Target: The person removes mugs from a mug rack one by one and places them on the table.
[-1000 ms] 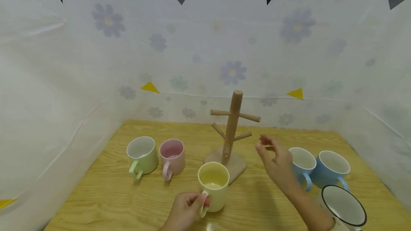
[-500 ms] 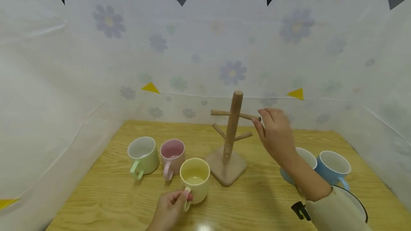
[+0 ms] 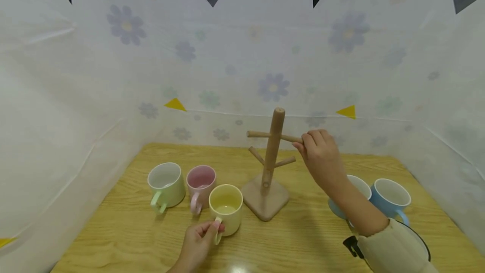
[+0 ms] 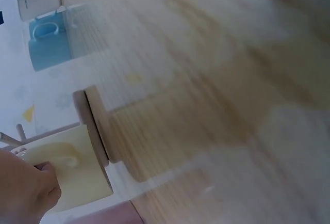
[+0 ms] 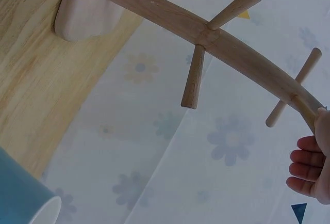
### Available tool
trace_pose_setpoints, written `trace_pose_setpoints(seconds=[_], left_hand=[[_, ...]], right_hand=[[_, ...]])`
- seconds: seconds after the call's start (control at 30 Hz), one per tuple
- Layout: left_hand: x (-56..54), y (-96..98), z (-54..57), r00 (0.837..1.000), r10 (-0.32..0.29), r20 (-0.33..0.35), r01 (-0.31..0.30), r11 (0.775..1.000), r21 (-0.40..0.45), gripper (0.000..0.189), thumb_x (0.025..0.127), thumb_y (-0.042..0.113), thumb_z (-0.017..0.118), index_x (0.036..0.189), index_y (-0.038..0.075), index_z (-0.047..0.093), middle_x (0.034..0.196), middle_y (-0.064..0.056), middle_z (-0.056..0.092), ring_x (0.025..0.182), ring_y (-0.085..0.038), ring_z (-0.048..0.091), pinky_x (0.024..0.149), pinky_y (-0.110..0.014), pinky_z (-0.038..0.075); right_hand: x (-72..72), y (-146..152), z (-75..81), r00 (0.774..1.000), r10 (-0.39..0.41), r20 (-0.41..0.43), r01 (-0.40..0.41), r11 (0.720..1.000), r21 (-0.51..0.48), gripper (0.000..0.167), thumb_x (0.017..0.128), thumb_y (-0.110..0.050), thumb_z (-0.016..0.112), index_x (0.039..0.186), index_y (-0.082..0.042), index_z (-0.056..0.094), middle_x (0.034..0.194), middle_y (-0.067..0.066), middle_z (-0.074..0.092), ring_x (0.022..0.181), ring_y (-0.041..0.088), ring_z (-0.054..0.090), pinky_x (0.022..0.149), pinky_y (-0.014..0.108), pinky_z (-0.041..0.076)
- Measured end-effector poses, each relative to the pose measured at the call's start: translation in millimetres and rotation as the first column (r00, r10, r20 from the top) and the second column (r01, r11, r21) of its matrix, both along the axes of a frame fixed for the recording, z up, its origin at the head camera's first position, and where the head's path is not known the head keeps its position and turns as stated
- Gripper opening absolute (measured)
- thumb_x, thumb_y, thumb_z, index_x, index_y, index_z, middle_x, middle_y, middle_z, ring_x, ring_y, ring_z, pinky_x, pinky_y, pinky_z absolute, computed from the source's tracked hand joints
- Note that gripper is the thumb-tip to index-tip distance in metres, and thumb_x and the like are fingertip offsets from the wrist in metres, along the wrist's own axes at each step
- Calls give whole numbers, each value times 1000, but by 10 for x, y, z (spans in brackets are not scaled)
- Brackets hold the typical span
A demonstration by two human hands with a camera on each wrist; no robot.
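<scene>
My left hand pinches the handle of a pale yellow mug, which is upright in front of the mug tree's base. Seen from the left wrist, the fingers curl at the handle of the same yellow mug. The wooden mug tree stands upright with bare pegs. At its upper right peg, my right hand grips the outer end between thumb and fingers. The right wrist view has this right hand at the edge, close to the top of the post.
To the left are a light green mug and a pink mug, the pink one right beside the yellow mug. Two blue mugs stand at the right, one partly behind the right forearm. A white mug with a black rim is mostly hidden by the sleeve.
The right hand has risen from beside the mug tree and taken hold of the upper right peg. The left hand has shifted the yellow mug left, toward the pink one.
</scene>
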State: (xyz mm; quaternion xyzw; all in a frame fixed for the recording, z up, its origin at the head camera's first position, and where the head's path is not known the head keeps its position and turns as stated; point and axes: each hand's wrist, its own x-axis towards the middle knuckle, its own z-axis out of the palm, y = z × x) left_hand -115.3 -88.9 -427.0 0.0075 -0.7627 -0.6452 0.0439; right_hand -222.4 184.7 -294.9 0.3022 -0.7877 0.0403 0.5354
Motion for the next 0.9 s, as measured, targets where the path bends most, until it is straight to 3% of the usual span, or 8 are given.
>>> trace_pose_setpoints(seconds=[0.2, 0.5, 0.9], left_hand=[[-15, 10, -33, 999, -13, 41, 13, 1000, 6, 26, 93, 10, 54, 86, -12, 67, 85, -19, 70, 76, 5, 56, 72, -15, 47], [-28, 33, -55, 999, -26, 20, 26, 999, 29, 26, 93, 7, 53, 87, -14, 66, 85, -22, 69, 74, 6, 57, 71, -14, 48], [-43, 36, -61, 999, -20, 25, 20, 1000, 22, 27, 92, 9, 53, 86, -14, 66, 85, -22, 69, 76, 7, 54, 72, -15, 48]], right_hand=[[-4, -2, -7, 1000, 4, -11, -4, 1000, -2, 43, 95, -31, 42, 78, 6, 56, 73, 18, 55, 71, 33, 54, 61, 42, 48], [-22, -5, -21, 998, -49, -44, 49, 999, 3, 46, 96, -33, 43, 77, 6, 58, 72, 17, 57, 70, 33, 56, 62, 42, 50], [-27, -50, -35, 998, -49, -44, 46, 996, -76, 48, 96, -38, 39, 77, 2, 59, 69, 17, 56, 66, 34, 54, 60, 43, 49]])
